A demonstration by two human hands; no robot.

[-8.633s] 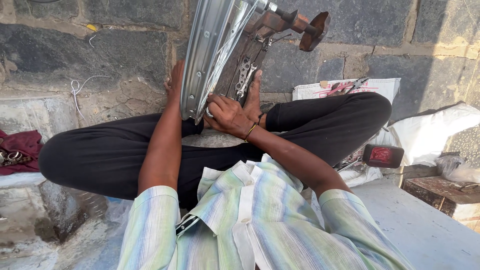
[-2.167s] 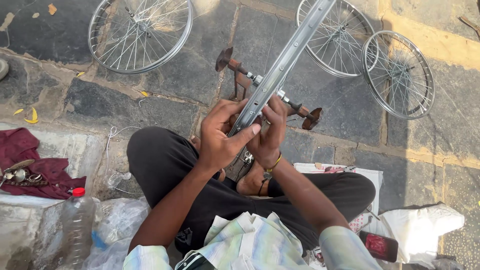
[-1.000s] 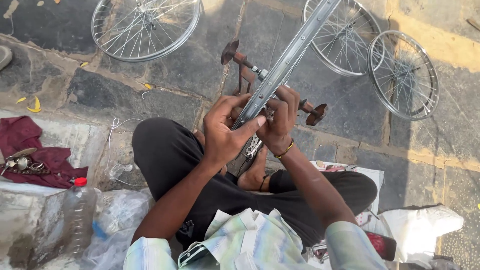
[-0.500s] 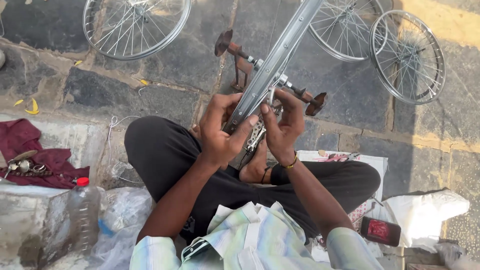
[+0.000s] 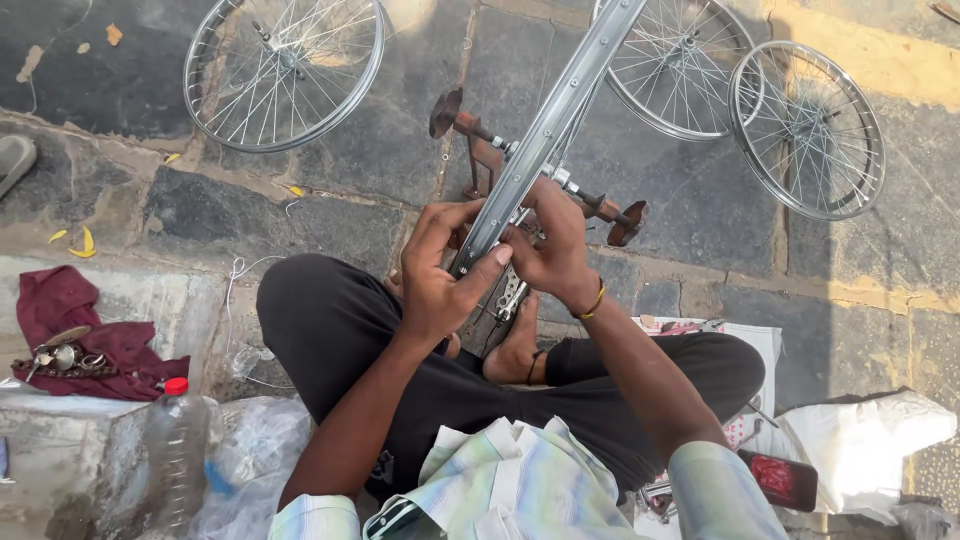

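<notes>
A shiny metal bicycle wheel rim (image 5: 560, 110) stands on edge in a rusty truing stand (image 5: 480, 150) in front of my crossed legs. My left hand (image 5: 440, 275) grips the near part of the rim, thumb laid across it. My right hand (image 5: 550, 245) is on the rim's right side, fingers curled in at the spokes; whether it holds a small tool is hidden. A yellow bangle circles my right wrist.
Three spoked wheels lie on the stone paving: one far left (image 5: 285, 70), two far right (image 5: 680, 65) (image 5: 808, 130). A maroon cloth with small metal parts (image 5: 75, 335), a plastic bottle (image 5: 175, 445) and plastic bags sit left. A red phone (image 5: 775, 478) and white bag (image 5: 860, 430) lie right.
The view has shifted slightly. Both hands stay on the rim, with the right hand's fingers working at the spokes; over the longer span the view lifted from my lap to the paving.
</notes>
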